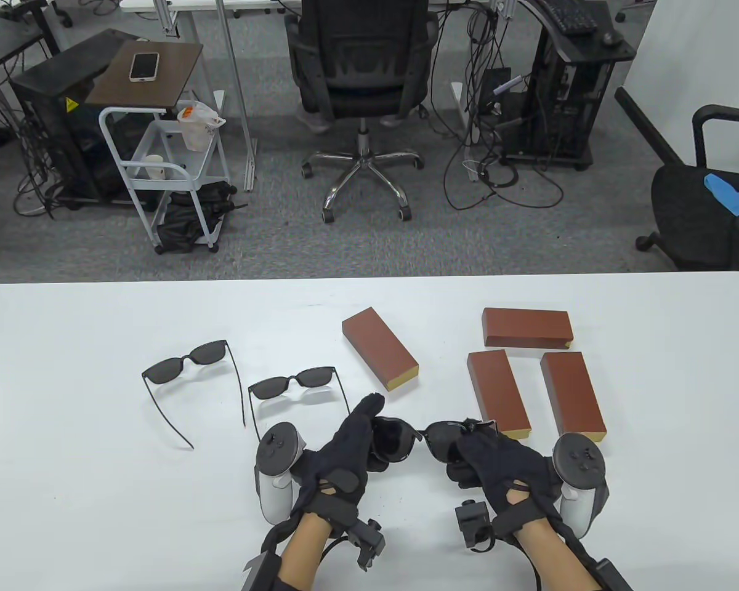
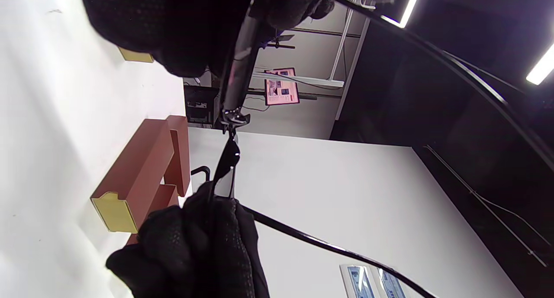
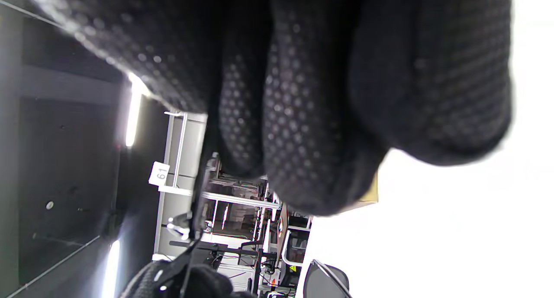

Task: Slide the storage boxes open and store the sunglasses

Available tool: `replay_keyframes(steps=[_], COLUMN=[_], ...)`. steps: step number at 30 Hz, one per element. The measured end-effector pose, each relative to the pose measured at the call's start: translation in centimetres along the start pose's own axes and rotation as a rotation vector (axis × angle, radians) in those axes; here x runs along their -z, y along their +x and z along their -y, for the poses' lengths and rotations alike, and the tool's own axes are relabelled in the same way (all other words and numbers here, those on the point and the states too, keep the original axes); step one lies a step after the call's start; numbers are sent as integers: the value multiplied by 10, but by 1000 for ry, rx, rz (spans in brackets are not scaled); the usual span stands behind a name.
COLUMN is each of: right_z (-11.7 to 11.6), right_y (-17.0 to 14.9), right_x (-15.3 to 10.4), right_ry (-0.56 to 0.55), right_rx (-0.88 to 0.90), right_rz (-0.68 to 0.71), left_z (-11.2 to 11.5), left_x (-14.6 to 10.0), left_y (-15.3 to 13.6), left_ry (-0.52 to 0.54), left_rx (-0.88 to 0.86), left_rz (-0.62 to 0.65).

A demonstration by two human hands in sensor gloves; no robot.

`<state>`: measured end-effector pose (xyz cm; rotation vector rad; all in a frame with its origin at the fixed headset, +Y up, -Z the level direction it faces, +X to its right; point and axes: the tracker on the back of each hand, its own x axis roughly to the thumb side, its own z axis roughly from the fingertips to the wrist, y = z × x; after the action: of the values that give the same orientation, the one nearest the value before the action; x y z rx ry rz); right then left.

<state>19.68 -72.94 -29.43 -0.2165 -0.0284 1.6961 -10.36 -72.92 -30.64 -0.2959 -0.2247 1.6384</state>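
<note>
Both hands hold one pair of dark sunglasses (image 1: 422, 438) just above the table's front middle. My left hand (image 1: 360, 440) grips its left lens end and my right hand (image 1: 480, 455) grips its right lens end. In the left wrist view the frame's bridge (image 2: 233, 116) hangs between the two gloves. Two more pairs lie on the table to the left: one (image 1: 191, 381) with arms unfolded, another (image 1: 295, 388) closer to my left hand. Several reddish-brown storage boxes lie shut at the right: one angled (image 1: 379, 356), one flat at the back (image 1: 526, 326), two side by side (image 1: 499, 393) (image 1: 573, 395).
The white table (image 1: 68, 492) ends at its far edge about mid-view. Beyond it stand an office chair (image 1: 360, 92), a white cart (image 1: 160, 166) and computer towers. Another chair (image 1: 708, 197) stands at the right.
</note>
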Motion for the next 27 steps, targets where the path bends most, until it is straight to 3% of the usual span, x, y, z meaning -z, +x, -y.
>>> replay_keyframes(steps=[7, 14, 21, 27], right_z=[-3, -3, -3, -8], right_y=[0, 0, 1, 3], right_x=[0, 1, 5, 6], right_ry=[3, 3, 83, 246], right_rx=[-48, -17, -11, 39], right_rz=[77, 146, 220, 290], left_z=[1, 1, 2, -3], left_x=[-4, -5, -6, -8], left_y=[-5, -8, -8, -9], left_ry=[83, 76, 88, 148], left_rx=[-41, -70, -77, -70], left_rz=[-63, -90, -106, -120])
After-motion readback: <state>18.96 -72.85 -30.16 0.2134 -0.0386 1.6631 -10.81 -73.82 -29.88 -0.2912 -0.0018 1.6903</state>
